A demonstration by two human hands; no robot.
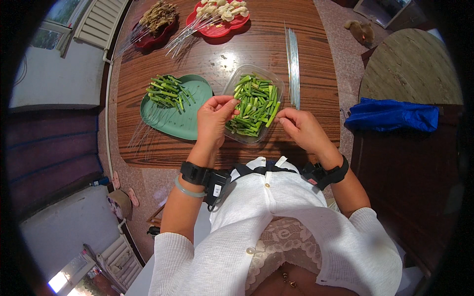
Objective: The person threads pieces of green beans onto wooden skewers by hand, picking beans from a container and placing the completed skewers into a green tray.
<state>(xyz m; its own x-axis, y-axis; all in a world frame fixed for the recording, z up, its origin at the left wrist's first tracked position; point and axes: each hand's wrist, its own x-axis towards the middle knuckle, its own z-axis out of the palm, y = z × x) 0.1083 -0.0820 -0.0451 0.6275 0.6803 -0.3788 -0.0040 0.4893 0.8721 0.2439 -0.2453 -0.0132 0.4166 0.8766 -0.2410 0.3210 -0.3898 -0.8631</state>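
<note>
A clear plastic container (280, 86) holds many cut pieces of green stem vegetable (255, 100), likely garlic shoots. My left hand (216, 116) is over its left side, thumb and forefinger pinched together; whether something thin is between them I cannot tell. My right hand (305, 129) is at the container's right edge, its fingertips pinched against one longer green stem piece (273, 114). Left of the container, a green heart-shaped tray (185, 127) bears a bunch of green stem pieces (168, 91) on thin metal skewers (142, 133) that stick out past its lower left rim.
A bundle of bare metal skewers (293, 68) lies right of the container. At the table's (259, 40) far side are a red tray (218, 30) of pale skewered food and a dark red tray (157, 37) of brown skewered food. A blue cloth (392, 115) hangs at right; an animal (361, 32) lies on the floor.
</note>
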